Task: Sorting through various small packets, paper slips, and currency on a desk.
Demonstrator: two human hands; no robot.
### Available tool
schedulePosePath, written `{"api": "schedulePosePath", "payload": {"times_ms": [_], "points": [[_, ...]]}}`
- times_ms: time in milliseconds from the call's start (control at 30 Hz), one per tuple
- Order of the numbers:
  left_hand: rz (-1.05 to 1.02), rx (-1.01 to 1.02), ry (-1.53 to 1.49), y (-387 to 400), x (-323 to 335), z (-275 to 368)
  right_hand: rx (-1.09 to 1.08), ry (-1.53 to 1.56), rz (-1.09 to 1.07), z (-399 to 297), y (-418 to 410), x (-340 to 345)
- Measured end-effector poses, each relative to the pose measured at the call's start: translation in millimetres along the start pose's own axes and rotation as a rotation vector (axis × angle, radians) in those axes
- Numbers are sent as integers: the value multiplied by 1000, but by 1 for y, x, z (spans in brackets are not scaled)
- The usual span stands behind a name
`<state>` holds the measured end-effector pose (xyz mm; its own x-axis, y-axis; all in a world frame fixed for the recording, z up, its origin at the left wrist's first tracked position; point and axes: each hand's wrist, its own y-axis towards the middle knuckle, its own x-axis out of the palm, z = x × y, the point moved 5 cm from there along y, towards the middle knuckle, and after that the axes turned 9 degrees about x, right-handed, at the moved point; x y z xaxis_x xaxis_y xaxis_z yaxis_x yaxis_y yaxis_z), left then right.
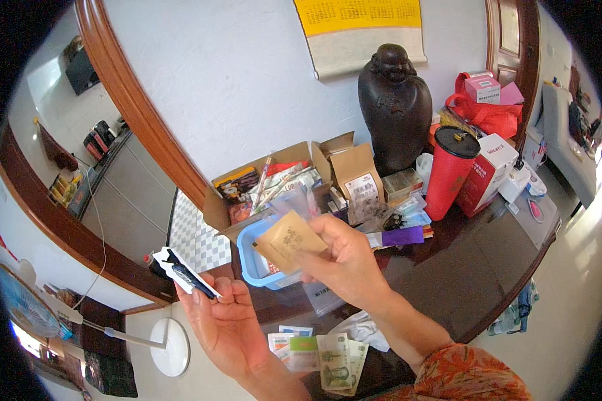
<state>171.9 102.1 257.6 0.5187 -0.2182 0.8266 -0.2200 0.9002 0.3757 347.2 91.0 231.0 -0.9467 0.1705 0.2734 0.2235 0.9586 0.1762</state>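
My right hand [348, 258] pinches a tan paper packet [288, 243] with dark writing, held above a light-blue plastic basket [248, 273]. My left hand [226, 321], palm up, holds a small white-edged item with a black front [186, 274]; its exact kind is unclear. Inside the basket some red-and-white material partly shows beneath the packet. Below my hands, banknotes [335, 368] lie on the dark table beside a green-and-white packet [303, 351] and other small packets. A crumpled white cloth or tissue [363, 328] lies next to them, partly behind my right forearm.
An open cardboard box [218, 213] of packaged goods stands behind the basket. Further right are a purple strip [403, 236], a red tumbler [451, 173], a red-and-white box [486, 175] and a dark laughing-Buddha statue [395, 108]. A fan's round white base [169, 346] stands on the floor at left.
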Motion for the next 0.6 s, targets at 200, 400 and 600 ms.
{"api": "schedulePosePath", "payload": {"times_ms": [200, 400, 600], "points": [[39, 66, -17, 2, -1, 11, -378, -530, 315, -4, 3, -17], [-21, 108, -86, 5, -10, 22, -367, -783, 246, 24, 15, -8], [-10, 66, -113, 3, -7, 21, -391, -1003, 37, 80, 42, 19]]}}
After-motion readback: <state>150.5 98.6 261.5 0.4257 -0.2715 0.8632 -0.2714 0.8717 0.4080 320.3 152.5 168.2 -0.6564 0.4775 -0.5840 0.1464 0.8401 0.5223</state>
